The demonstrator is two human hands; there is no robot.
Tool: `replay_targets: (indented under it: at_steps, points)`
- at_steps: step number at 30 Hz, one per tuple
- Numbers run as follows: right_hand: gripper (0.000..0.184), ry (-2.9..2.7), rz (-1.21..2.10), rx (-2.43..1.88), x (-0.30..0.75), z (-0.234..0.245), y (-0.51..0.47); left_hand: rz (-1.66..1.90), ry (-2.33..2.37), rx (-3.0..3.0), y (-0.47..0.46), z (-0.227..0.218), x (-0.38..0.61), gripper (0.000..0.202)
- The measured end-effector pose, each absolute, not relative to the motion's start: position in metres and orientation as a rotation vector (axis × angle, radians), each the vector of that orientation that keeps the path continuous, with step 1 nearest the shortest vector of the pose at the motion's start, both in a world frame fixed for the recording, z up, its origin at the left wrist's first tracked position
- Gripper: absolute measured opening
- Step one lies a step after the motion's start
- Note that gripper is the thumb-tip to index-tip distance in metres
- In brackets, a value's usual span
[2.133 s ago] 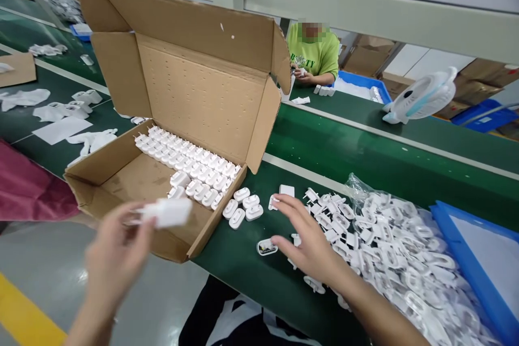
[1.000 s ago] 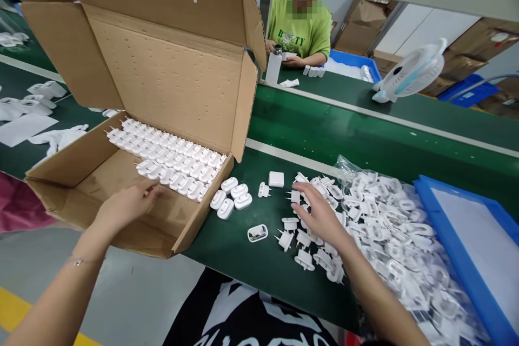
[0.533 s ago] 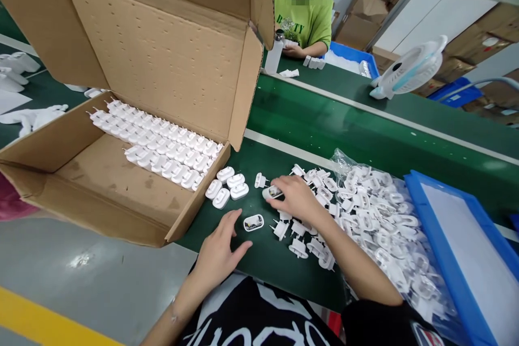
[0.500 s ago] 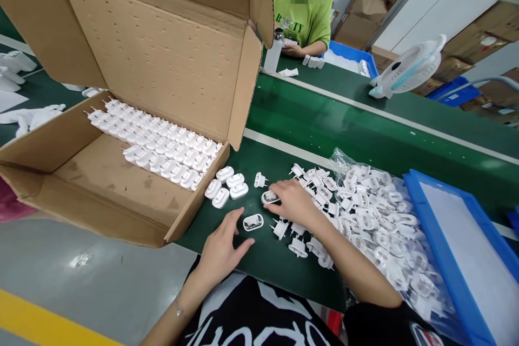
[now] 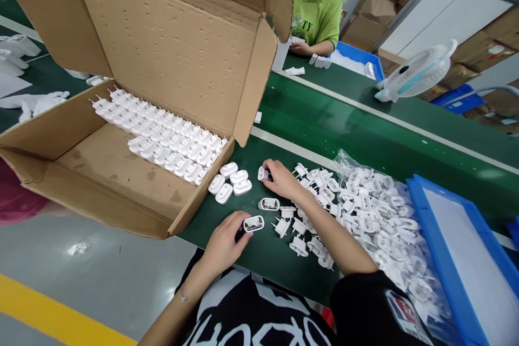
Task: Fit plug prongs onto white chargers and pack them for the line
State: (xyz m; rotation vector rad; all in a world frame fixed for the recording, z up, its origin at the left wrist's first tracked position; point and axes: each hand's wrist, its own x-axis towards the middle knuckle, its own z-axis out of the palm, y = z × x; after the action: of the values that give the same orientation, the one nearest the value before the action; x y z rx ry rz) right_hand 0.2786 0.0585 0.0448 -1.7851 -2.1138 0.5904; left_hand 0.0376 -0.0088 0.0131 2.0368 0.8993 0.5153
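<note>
Bench (image 5: 205, 221) separates housing (image 5: 253, 224) in left fingers (image 5: 236, 219) from carton edge (image 5: 198, 194).

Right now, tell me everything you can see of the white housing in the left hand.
The white housing is a rounded, oblong shell, seemingly plastic, its open end facing the camera. Small dark and yellowish parts show inside, too small to identify. The left hand holds it at one end between thumb and fingers, above or on the green work surface; I can't tell whether they touch. Another open housing lies just beyond, apart from it.
</note>
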Motion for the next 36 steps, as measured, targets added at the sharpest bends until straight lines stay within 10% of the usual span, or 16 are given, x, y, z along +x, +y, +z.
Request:
replay_targets:
  at_steps: [36]
  points:
    - [0.022, -2.356, 0.544, -1.744, 0.205, 0.09, -0.047, 0.6, 0.808, 2.002, -0.008, 0.007, 0.036, 0.024]
